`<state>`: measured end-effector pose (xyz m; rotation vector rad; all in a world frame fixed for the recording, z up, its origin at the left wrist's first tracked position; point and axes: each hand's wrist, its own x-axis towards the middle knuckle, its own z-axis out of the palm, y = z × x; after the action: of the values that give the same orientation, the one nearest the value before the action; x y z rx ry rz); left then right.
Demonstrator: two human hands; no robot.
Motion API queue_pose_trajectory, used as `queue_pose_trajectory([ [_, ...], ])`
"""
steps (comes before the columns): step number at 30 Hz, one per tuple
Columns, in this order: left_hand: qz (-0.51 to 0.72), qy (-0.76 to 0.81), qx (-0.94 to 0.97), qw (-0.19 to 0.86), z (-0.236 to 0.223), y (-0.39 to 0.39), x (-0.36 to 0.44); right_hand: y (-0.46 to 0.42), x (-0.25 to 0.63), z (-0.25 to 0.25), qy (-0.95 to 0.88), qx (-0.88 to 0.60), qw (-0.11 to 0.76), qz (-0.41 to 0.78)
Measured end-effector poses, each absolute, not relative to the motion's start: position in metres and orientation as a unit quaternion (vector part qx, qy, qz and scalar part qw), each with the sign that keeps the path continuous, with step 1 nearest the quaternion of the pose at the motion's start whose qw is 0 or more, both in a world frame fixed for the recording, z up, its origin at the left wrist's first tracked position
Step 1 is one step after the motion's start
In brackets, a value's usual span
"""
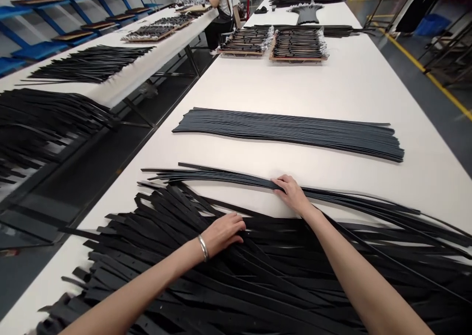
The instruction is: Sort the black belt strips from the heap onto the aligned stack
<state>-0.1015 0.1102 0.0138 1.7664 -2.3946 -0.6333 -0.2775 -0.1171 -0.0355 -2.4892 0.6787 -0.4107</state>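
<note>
- The small bundle of strips (221,174) lies across the middle of the frame, and the right hand (292,196) is pinching it between thumb and fingers.
- I judge the work is only partly done: the flat stack (287,134), above the bundle, seems already arranged, while the loose pile (121,258), filling the lower part, seems left to sort.
- The strips are long, thin and black; in the bundle they run nearly parallel, but their ends spread out unevenly at both sides.
- The left hand (223,231) rests on the pile with fingers slightly bent; whether it grips any strip, I cannot tell.
- All this lies on the white table (332,86); two loaded trays (298,58) stand at upper centre.
</note>
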Motion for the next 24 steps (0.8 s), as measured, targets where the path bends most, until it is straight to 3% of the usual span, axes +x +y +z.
queue_pose_trajectory([
  [6,-0.199,-0.816,0.542,-0.003,0.022,0.093,-0.078,-0.117,-0.276,-0.037,0.245,-0.917,0.268,-0.164],
  [14,-0.074,-0.688,0.692,0.205,-0.007,0.019,-0.057,-0.108,-0.275,-0.024,0.236,-0.923,0.252,-0.169],
  [17,-0.045,-0.663,0.709,0.234,-0.016,0.003,-0.052,-0.106,-0.277,-0.021,0.224,-0.935,0.229,-0.151],
  [19,-0.038,-0.677,0.712,0.181,-0.015,0.002,-0.041,-0.108,-0.278,-0.024,0.220,-0.939,0.221,-0.144],
  [24,0.026,-0.708,0.699,-0.097,0.003,0.032,0.027,-0.115,-0.281,-0.035,0.194,-0.946,0.223,-0.132],
])
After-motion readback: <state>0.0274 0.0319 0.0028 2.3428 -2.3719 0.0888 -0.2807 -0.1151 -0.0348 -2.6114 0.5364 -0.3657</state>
